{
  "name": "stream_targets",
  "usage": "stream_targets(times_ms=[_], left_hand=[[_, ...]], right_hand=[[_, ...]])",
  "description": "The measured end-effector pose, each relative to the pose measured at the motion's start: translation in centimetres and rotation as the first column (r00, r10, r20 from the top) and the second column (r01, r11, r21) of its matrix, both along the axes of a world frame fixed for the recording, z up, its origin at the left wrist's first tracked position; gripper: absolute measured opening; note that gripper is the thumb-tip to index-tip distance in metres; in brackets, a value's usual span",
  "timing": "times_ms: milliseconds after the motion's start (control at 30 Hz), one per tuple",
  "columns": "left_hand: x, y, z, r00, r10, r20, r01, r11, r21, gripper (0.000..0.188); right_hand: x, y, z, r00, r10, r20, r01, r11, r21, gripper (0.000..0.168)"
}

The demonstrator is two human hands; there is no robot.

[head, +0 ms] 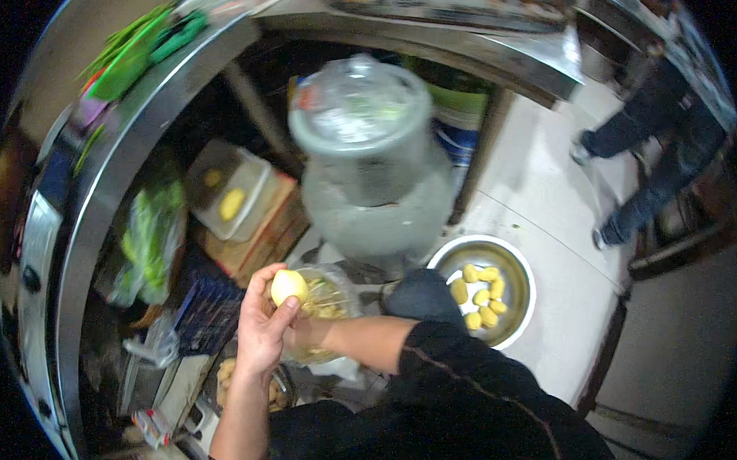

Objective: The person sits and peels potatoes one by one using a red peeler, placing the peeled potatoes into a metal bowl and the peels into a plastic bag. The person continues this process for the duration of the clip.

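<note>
My left hand (259, 324) grips a peeled, pale yellow potato (290, 288), with the thumb across its near side. My right forearm (363, 342) reaches in from the right, and its wrist passes behind my left hand. The right hand itself is hidden there, so whatever it holds cannot be seen. Below both arms stands a round bin (331, 299) lined with a clear bag and filled with peelings. To the right of my knee, a steel basin (515, 323) on the floor contains several peeled potatoes (488, 318).
Ahead stands a large grey-green barrel (375, 212) with a plastic-covered top. A clear plastic tub (245, 221) with yellow pieces sits on a cardboard box (282, 226). Unpeeled potatoes (225, 375) lie lower left. A steel counter edge (110, 151) curves along the left. Another person's legs (642, 180) are at right.
</note>
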State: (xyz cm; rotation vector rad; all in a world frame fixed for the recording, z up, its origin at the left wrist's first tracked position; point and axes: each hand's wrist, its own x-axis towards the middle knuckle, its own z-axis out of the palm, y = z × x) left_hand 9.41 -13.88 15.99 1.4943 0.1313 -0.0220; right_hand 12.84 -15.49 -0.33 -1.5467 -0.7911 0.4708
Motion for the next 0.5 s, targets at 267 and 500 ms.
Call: stream_targets(times_ms=[267, 500], left_hand=[[6.5, -14.3, -0.1, 0.778, -0.628, 0.004, 0.529, 0.660, 0.534, 0.046], [6.0, -13.8, 1.7, 0.805, -0.579, -0.131, 0.549, 0.641, 0.536, 0.058]], right_hand=[[-3.4, 2.4, 5.1, 0.747, 0.447, 0.492, -0.178, 0.848, -0.499, 0.018], [-2.6, 3.0, 4.4, 0.770, 0.368, 0.521, -0.101, 0.877, -0.470, 0.019]])
